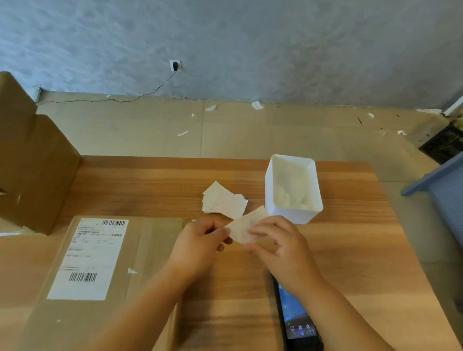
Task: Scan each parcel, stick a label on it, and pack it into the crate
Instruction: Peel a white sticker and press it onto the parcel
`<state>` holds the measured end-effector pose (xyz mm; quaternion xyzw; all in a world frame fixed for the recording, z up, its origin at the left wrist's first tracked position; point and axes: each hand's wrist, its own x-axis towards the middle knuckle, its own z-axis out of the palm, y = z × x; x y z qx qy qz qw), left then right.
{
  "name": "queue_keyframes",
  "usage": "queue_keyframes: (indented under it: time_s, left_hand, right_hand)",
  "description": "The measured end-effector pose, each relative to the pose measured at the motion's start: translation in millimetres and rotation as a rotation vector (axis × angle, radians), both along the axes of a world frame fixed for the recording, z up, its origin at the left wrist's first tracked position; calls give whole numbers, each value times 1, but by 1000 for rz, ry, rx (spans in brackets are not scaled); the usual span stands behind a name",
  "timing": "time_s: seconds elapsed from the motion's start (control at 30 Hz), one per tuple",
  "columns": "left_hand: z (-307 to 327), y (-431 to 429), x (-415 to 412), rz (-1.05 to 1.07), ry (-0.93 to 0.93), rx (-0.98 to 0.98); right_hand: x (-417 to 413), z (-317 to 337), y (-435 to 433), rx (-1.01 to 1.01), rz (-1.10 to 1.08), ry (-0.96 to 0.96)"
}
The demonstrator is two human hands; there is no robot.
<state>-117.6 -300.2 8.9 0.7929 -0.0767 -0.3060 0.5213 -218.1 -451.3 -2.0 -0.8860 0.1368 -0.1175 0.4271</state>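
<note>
Both hands, left hand (pixel 202 242) and right hand (pixel 280 243), pinch one label (pixel 244 228). Thin, limp paper: probably best held by its edges. Parcel (pixel 102 276) lies flat on the desk (pixel 356 252).

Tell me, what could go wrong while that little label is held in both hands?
The left hand and right hand pinch the label, so it might fold and stick to itself. The right forearm lies over the scanner; a sweep toward the parcel could nudge it. The loose label stack nearby could scatter.
</note>
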Motion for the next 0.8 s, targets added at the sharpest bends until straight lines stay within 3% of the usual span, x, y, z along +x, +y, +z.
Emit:
queue_keyframes:
  time_s: [0.23, 0.5, 0.8]
  left_hand:
    - [-4, 67, 5, 40, -14, -43]
    - [-7, 134, 15, -20, 8, -91]
    - [-31, 188, 14, 53, 14, 114]
  right_hand:
    - [13, 8, 41, 279, -64, 164]
    - [25, -2, 89, 550, -105, 174]
    - [27, -27, 138, 526, -180, 245]
